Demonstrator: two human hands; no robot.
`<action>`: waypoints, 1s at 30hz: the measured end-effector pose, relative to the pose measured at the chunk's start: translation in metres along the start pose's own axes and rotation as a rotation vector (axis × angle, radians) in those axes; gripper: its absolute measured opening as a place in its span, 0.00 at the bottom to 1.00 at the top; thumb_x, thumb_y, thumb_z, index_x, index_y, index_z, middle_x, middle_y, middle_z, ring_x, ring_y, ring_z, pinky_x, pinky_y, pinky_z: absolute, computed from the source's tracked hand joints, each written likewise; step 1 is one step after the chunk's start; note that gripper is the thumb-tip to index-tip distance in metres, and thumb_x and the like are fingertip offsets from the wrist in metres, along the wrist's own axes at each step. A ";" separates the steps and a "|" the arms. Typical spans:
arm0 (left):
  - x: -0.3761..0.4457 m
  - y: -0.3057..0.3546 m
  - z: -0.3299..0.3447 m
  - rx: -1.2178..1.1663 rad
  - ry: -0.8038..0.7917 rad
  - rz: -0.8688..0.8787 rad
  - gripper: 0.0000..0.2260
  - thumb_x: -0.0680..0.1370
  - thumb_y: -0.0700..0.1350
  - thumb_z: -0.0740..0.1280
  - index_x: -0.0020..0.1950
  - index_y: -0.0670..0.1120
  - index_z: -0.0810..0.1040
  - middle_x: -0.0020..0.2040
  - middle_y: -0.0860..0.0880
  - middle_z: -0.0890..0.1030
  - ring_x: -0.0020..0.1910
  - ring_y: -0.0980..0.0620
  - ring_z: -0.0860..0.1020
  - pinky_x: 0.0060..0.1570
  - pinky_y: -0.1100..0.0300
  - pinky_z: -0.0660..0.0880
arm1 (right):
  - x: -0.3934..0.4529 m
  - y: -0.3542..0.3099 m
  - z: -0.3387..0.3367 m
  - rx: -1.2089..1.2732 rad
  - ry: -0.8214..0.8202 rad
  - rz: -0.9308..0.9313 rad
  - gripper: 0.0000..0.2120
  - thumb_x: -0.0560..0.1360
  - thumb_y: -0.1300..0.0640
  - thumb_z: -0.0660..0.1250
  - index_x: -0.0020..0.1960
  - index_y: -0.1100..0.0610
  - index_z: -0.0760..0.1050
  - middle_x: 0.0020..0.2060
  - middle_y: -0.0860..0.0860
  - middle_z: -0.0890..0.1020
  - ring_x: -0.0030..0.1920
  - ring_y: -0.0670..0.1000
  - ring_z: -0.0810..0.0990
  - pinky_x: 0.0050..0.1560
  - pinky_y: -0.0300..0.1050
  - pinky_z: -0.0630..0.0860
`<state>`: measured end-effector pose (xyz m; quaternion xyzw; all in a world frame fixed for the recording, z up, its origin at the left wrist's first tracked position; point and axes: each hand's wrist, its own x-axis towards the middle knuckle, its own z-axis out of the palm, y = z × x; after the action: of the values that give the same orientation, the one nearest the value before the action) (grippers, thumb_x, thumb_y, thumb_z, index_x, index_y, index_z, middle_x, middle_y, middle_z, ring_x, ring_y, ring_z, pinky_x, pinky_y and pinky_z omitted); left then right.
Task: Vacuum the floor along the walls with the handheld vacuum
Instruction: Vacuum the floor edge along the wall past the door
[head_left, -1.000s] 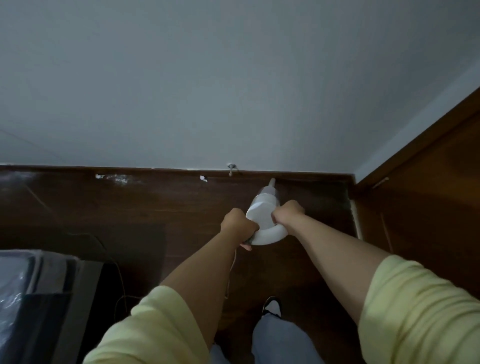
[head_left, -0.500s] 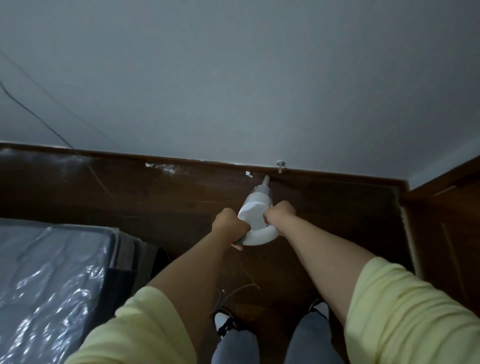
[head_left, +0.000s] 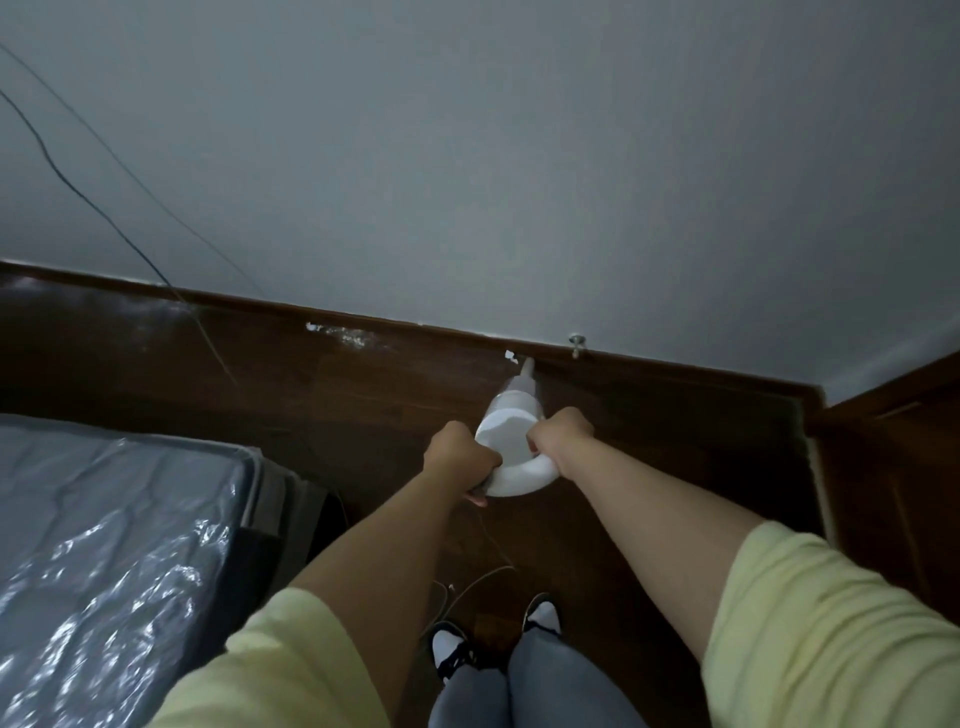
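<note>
A grey-white wall (head_left: 519, 156) filled the upper half of the frame and met a dark wooden floor (head_left: 363, 395) along a brown skirting line that ran from the middle left down toward the right. At the right edge a dark wooden door or panel (head_left: 893, 457) stood at the corner. A thin dark cable (head_left: 78, 192) hung across the wall in the upper left and dropped to the floor. A mattress wrapped in shiny plastic (head_left: 104, 545) took up the lower left.

Just right of the centre, the white handheld vacuum (head_left: 511, 434) pointed away from the person, its narrow nozzle (head_left: 525, 370) reaching up to the foot of the wall beside a small white scrap (head_left: 510, 356). More pale flecks (head_left: 337, 332) lay along the skirting further left, and a small metal fitting (head_left: 575, 343) stuck out of the wall base just right of the nozzle.

The left hand (head_left: 457, 457) was curled round the rear loop of the vacuum's handle, and the right hand (head_left: 561, 431) gripped the handle's right side. Both forearms came out of pale yellow sleeves (head_left: 831, 623). A thin light cord (head_left: 483, 577) trailed on the floor below the vacuum, toward two black-and-white shoes (head_left: 452, 644) at the bottom centre.
</note>
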<state>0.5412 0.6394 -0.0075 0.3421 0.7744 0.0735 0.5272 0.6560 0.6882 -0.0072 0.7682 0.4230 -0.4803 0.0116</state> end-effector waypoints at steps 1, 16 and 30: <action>0.000 0.000 -0.001 -0.010 0.014 -0.001 0.13 0.76 0.40 0.67 0.59 0.37 0.73 0.56 0.37 0.78 0.29 0.48 0.78 0.22 0.62 0.76 | 0.002 -0.002 0.001 -0.004 -0.012 -0.006 0.16 0.77 0.63 0.62 0.64 0.61 0.73 0.57 0.58 0.79 0.54 0.56 0.80 0.41 0.44 0.72; 0.013 0.001 -0.001 -0.067 0.037 -0.060 0.13 0.76 0.40 0.67 0.59 0.36 0.74 0.55 0.38 0.78 0.29 0.48 0.78 0.21 0.63 0.75 | 0.019 -0.015 0.006 -0.096 -0.039 -0.028 0.17 0.76 0.63 0.64 0.64 0.61 0.72 0.58 0.58 0.78 0.55 0.56 0.79 0.43 0.44 0.73; 0.023 -0.051 -0.076 -0.101 0.088 -0.099 0.14 0.76 0.41 0.68 0.58 0.37 0.74 0.54 0.38 0.79 0.41 0.42 0.83 0.37 0.55 0.82 | -0.004 -0.072 0.080 -0.113 -0.076 -0.068 0.17 0.76 0.63 0.64 0.64 0.60 0.72 0.58 0.59 0.77 0.56 0.57 0.79 0.46 0.45 0.74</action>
<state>0.4469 0.6335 -0.0166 0.2727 0.8082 0.1013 0.5120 0.5490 0.6978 -0.0192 0.7327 0.4746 -0.4847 0.0547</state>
